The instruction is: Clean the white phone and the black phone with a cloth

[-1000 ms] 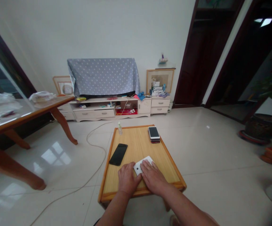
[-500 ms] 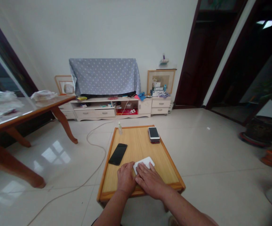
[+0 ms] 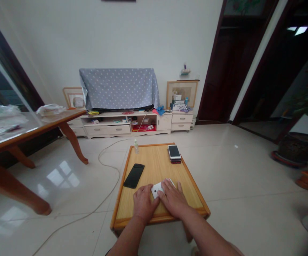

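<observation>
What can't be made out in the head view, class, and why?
All in the head view:
White phone: largely covered by the right hand.
Stack of phones: the top one hides the lower faces.
Polka-dot cloth: conceals whatever is beneath.
Larger table: cut off by the left edge.

dim soft light, window-shaped glare on floor (image 3: 223, 170), murky doorway (image 3: 274, 78), edges seemingly blurred

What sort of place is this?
Probably a home living room: a low white cabinet along the wall, a polka-dot cloth draped over something wide on it, and a potted plant at the right.
</observation>
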Demonstrator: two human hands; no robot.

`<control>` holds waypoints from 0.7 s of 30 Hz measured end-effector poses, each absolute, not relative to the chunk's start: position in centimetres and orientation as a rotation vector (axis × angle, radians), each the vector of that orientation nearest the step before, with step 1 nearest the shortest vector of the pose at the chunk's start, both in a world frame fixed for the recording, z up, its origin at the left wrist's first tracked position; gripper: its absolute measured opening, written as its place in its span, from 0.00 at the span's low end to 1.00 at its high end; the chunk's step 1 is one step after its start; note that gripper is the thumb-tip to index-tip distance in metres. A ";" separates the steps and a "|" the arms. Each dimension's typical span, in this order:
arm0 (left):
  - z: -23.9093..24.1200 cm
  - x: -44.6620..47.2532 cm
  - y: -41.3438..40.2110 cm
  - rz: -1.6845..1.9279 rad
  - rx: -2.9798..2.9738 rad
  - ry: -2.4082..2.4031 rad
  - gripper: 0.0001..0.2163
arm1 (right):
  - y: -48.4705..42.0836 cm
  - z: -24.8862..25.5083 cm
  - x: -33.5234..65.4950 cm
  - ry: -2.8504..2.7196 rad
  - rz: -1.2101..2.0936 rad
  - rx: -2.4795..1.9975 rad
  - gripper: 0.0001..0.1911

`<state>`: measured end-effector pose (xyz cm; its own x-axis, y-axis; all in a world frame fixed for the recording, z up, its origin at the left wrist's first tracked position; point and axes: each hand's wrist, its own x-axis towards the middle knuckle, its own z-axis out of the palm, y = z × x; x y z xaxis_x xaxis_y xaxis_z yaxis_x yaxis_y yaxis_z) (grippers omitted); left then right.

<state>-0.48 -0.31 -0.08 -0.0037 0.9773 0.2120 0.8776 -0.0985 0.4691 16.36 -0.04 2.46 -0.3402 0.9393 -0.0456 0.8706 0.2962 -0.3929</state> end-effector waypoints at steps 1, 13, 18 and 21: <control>0.0 -0.5 -0.3 0.725 2.059 1.964 0.22 | -0.1 2.4 16.2 -2.368 0.527 -1.673 0.37; 0.3 -0.5 -0.4 0.751 2.037 1.950 0.20 | 0.5 2.9 15.4 -2.393 0.588 -1.566 0.38; 0.4 -0.4 -0.5 0.744 2.031 1.949 0.20 | 0.7 3.0 15.3 -2.418 0.597 -1.525 0.36; 0.4 -0.4 -0.4 0.721 2.039 1.975 0.23 | 0.9 3.0 15.5 -2.351 0.563 -1.673 0.38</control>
